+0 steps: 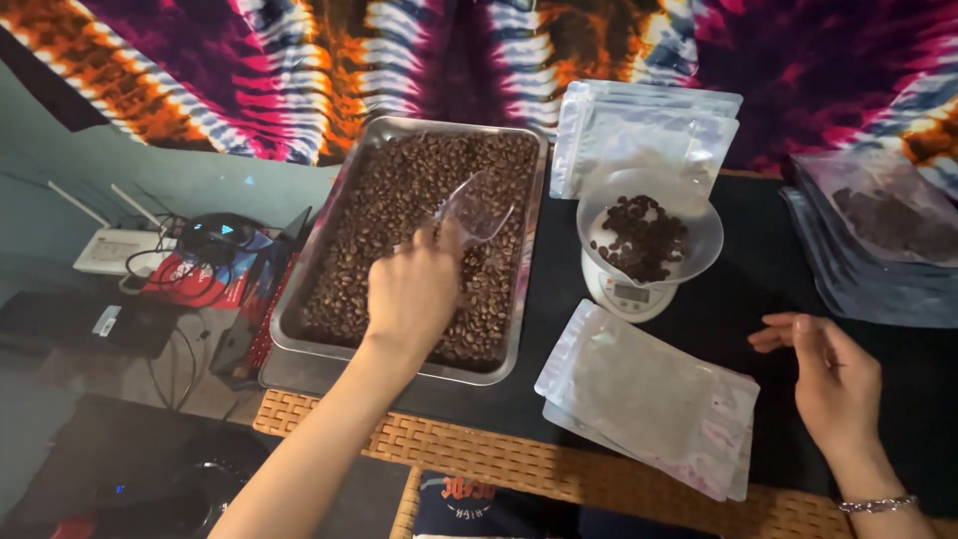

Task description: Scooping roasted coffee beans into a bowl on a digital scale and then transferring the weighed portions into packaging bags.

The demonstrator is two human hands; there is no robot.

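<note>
My left hand (411,289) grips a clear plastic scoop (477,210) over a metal tray (329,215) full of brown coffee beans (399,190). The scoop points up and to the right and looks empty. To the right stands a small white kitchen scale (627,294) carrying a clear bowl (699,225) with a heap of beans. My right hand (833,374) hovers at the right of the dark table, fingers apart, holding nothing. Between the hands lies a stack of empty clear pouches (654,399).
More empty pouches (639,125) lean behind the scale. Filled pouches (878,240) are stacked at the far right. A tie-dye cloth (299,60) hangs behind. On the left, lower down, are a white router (115,248), cables and dark devices. A wicker edge (479,454) borders the table front.
</note>
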